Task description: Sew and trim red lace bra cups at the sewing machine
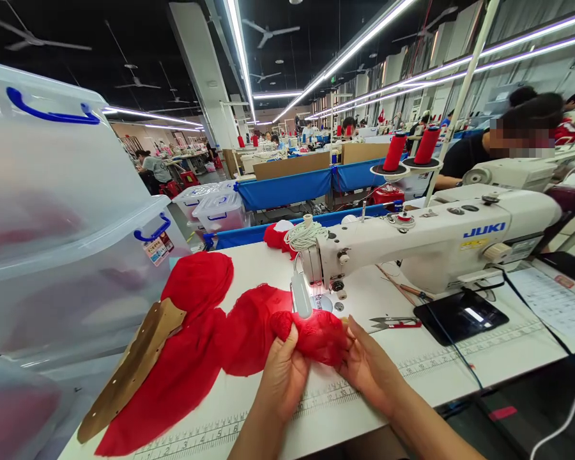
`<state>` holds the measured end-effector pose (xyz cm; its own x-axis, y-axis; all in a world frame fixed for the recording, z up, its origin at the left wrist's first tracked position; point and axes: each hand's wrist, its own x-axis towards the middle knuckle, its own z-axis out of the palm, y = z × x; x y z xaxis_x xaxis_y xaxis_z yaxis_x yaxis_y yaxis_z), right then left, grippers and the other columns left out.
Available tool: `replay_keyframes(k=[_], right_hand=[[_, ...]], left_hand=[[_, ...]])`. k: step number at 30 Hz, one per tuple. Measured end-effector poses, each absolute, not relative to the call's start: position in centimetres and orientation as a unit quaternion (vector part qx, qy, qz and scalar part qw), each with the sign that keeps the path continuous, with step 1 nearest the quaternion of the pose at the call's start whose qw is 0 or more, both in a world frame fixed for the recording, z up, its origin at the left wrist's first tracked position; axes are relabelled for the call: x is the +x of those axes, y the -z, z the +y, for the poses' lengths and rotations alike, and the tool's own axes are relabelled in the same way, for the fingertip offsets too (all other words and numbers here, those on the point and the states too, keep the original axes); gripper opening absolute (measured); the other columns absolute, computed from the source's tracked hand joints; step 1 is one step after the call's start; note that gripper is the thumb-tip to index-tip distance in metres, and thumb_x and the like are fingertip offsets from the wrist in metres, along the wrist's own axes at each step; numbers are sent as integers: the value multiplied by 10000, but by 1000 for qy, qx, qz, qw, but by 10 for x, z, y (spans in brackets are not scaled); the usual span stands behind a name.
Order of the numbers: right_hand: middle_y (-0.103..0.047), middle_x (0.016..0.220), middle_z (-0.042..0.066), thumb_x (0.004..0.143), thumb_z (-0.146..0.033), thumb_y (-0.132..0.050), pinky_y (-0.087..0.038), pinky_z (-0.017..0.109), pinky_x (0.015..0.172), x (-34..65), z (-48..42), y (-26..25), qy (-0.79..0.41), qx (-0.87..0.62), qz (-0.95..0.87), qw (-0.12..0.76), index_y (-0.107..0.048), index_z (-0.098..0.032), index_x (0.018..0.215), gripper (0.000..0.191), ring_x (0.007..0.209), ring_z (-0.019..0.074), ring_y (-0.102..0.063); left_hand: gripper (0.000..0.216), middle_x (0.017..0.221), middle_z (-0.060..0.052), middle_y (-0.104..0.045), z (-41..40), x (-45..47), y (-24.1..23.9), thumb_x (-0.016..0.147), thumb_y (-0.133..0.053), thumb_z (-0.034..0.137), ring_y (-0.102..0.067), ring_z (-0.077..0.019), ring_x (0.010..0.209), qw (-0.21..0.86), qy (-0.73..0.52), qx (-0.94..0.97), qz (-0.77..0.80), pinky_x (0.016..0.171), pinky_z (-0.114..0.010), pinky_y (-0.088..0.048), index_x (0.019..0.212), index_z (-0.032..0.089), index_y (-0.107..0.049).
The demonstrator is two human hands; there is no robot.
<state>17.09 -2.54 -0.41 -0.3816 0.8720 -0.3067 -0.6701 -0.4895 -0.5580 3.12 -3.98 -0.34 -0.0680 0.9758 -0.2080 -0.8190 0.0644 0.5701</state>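
Note:
Both of my hands hold a piece of red fabric [322, 338] in front of the sewing machine [426, 230]. My left hand [285, 367] pinches its left part between thumb and fingers. My right hand [367, 358] grips the right edge, fingers partly hidden behind the cloth. The fabric lies just before the lit needle area, partly behind the white lamp [301, 295]; I cannot tell whether it is under the presser foot. More red cloth pieces [182, 377] spread to the left, with a brown paper pattern [134, 370] on top.
Thread snips [395, 322] and a black phone-like device [461, 316] lie right of my hands. A printed ruler strip [206, 434] runs along the table's front edge. Stacked plastic bins [67, 268] stand close on the left. A co-worker [469, 156] sits beyond the machine.

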Motion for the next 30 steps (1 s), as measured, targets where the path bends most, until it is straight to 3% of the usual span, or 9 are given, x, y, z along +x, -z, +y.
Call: replay_keyframes(k=[4,7,13,20,30], right_hand=[[-644,709,-13,585,-325,-861,-473,242,635,166,-18,7,-770,-324,-183,519,-674,-172,717,275,628,113,-551],[-576,647,-35,588,-337,-858,-459,210,622,162,-18,12,-738,-329,-225,544,-666,-172,666,264,598,87,-482],[-601,748,-21,629,-350,-824,-469,231,672,161,-21,18,-700,-355,-278,555,-712,-208,756,221,654,111,-499],[-646,769,10,665,-384,-796,-466,295,819,161,-21,17,-709,-353,-297,534,-738,-225,860,258,797,166,-571],[-636,785,-1,652,-361,-817,-467,246,758,161,-21,18,-722,-344,-287,528,-743,-224,835,240,764,133,-535]], left_hand=[[223,1107,-104,-710,-40,29,6,833,-654,195,-605,-254,1136,665,-670,158,290,1043,-385,-437,1051,164,-689],[229,1098,-104,-714,-40,29,2,850,-634,196,-626,-241,1104,649,-681,147,306,1015,-385,-465,1072,162,-679],[254,1073,-126,-719,-37,27,-5,914,-518,168,-652,-233,1056,636,-692,68,335,962,-401,-510,1133,131,-642],[233,1133,-142,-694,-37,30,-9,896,-566,215,-604,-277,1137,660,-681,89,303,976,-459,-494,1098,132,-646],[263,1056,-114,-724,-39,28,-1,813,-687,204,-653,-273,1051,638,-683,134,330,946,-441,-517,1070,156,-663]])
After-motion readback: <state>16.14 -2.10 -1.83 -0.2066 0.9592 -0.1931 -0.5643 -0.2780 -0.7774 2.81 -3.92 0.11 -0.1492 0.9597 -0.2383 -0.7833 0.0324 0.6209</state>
